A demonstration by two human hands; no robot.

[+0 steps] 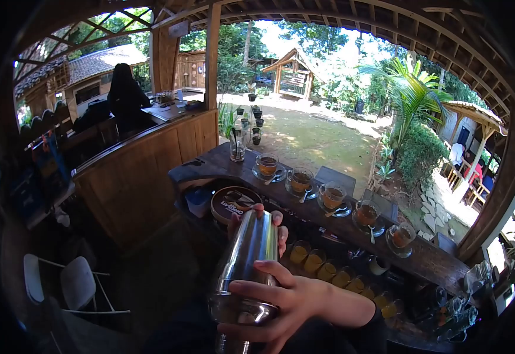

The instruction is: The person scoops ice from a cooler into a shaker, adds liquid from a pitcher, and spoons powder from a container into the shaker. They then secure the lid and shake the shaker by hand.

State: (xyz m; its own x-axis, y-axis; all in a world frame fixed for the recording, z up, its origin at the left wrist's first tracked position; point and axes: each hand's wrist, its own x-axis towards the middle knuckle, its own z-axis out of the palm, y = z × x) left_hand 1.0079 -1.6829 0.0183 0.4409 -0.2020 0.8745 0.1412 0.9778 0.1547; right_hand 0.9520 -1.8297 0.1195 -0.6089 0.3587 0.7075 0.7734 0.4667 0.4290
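A shiny metal cocktail shaker is held tilted in front of me, its narrow capped end low and toward me. My right hand wraps its fingers around the shaker's lower shoulder and cap. My left hand grips the far end from behind, mostly hidden by the metal; only some fingers show. Just beyond the shaker is a round brown tin with "chocolate" lettering. Several glasses of yellow-orange drink stand in a row on the lower shelf, right of my hands.
Along the dark wooden counter stand several glass cups of amber drink on saucers with spoons. A glass jar holds utensils. Glassware crowds the right end. A folding chair is at left; a person stands behind another counter.
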